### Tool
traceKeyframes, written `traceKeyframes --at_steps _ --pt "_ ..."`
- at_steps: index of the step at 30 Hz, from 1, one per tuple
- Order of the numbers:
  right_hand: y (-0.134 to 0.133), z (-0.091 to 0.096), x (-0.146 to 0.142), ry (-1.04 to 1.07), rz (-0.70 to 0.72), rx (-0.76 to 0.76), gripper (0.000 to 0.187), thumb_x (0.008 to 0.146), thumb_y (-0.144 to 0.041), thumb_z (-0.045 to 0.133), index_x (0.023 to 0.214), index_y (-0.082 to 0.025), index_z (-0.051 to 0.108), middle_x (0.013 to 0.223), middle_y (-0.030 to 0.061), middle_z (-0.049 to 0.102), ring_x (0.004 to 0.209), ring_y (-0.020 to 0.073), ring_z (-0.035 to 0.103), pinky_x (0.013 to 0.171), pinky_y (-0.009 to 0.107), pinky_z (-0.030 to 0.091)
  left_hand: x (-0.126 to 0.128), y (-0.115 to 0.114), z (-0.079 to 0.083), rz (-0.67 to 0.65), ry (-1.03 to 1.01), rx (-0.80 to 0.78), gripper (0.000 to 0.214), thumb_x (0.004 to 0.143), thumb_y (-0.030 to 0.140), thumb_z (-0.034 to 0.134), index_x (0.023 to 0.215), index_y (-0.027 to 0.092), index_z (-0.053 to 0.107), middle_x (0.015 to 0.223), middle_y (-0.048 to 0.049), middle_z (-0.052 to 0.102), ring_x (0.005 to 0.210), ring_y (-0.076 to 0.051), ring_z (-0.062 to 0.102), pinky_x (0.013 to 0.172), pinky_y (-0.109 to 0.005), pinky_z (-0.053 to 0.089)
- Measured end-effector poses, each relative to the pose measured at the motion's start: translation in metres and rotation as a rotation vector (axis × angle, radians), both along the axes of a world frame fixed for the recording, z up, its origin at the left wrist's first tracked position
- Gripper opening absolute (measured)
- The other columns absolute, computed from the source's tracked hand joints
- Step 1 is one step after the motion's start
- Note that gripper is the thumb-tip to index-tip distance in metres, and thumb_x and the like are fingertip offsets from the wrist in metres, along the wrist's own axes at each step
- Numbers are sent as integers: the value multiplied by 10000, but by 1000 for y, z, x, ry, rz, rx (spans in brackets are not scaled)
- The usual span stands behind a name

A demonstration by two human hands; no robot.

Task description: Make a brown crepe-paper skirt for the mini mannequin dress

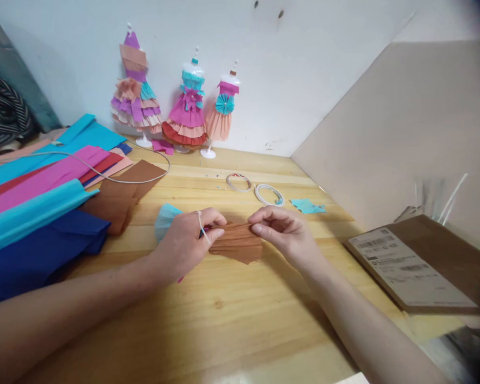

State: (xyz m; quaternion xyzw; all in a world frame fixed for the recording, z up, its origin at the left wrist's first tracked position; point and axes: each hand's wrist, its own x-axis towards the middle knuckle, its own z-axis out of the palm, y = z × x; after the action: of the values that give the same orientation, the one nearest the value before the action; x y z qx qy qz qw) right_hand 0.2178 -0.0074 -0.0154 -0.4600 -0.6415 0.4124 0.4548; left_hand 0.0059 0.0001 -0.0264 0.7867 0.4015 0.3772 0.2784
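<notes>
My left hand (190,237) and my right hand (282,229) both pinch a small pleated piece of brown tissue paper (237,242) over the wooden table (232,320). Each hand holds one end of it, fingers closed. A thin white strip lies across my left forefinger. A pale blue pleated paper piece (165,220) shows just behind my left hand.
Sheets of tissue paper in blue, pink, red and brown (44,197) lie at the left. Three small mannequins in paper dresses (186,106) stand by the wall. Two tape rolls (269,194), a blue scrap (308,206) and a cardboard parcel (420,261) lie at the right.
</notes>
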Motion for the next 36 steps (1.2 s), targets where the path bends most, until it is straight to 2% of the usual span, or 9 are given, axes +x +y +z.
traceKeyframes --at_steps 4,11,15,18,21,27,29,33,36 --pt "0 2 -1 -24 -18 -10 195 698 -380 746 717 -203 667 650 4 615 591 123 534 545 258 453 -1 -1 2 -8 16 25 77 833 204 529 856 197 602 783 2 688 728 -152 641 662 -277 488" --pt "12 -12 9 -76 -78 -55 168 719 -325 709 774 -176 653 684 10 622 613 133 562 572 273 463 -7 3 1 -51 52 291 132 899 194 450 899 178 581 948 -64 673 933 -182 589 842 -347 463" --pt "10 -14 16 -215 -177 159 91 779 -252 644 847 -196 668 837 38 656 764 171 603 693 320 480 -10 7 4 -177 153 314 141 858 280 565 778 165 579 973 -82 663 952 -201 571 866 -361 443" --pt "1 -7 15 -325 -121 366 93 820 -192 603 880 -221 668 862 39 663 817 186 609 733 335 480 -13 12 6 -216 300 318 178 758 290 691 799 160 578 1042 -88 641 1004 -233 549 876 -377 437" --pt "-6 -4 10 -403 -73 489 152 807 -150 619 926 -234 666 872 45 667 820 196 611 745 350 488 -14 15 5 -201 371 304 88 775 196 653 806 172 574 1037 -63 633 1006 -218 545 875 -362 435" --pt "-8 -2 9 -181 -279 358 80 822 -226 631 887 -247 674 876 52 660 796 201 617 706 357 491 -13 15 2 -157 392 230 109 826 129 529 732 162 572 961 -68 635 975 -209 556 872 -357 439" --pt "-14 4 7 -234 -193 456 43 832 -236 620 825 -243 661 789 50 645 747 201 607 671 354 477 -13 15 3 -137 369 229 118 808 100 501 739 164 572 944 -67 631 961 -212 555 855 -358 443" --pt "-27 12 -2 -634 205 649 105 793 -281 672 851 -213 618 697 43 626 636 184 560 580 326 411 -17 14 7 -220 321 310 170 704 26 482 747 170 562 969 -65 615 959 -209 536 856 -349 436" --pt "-29 7 -8 -869 239 740 141 811 -314 641 821 -186 583 693 44 607 620 176 535 566 307 350 -20 13 10 -336 357 405 111 738 62 514 739 168 547 1018 -82 596 961 -209 512 854 -339 424"
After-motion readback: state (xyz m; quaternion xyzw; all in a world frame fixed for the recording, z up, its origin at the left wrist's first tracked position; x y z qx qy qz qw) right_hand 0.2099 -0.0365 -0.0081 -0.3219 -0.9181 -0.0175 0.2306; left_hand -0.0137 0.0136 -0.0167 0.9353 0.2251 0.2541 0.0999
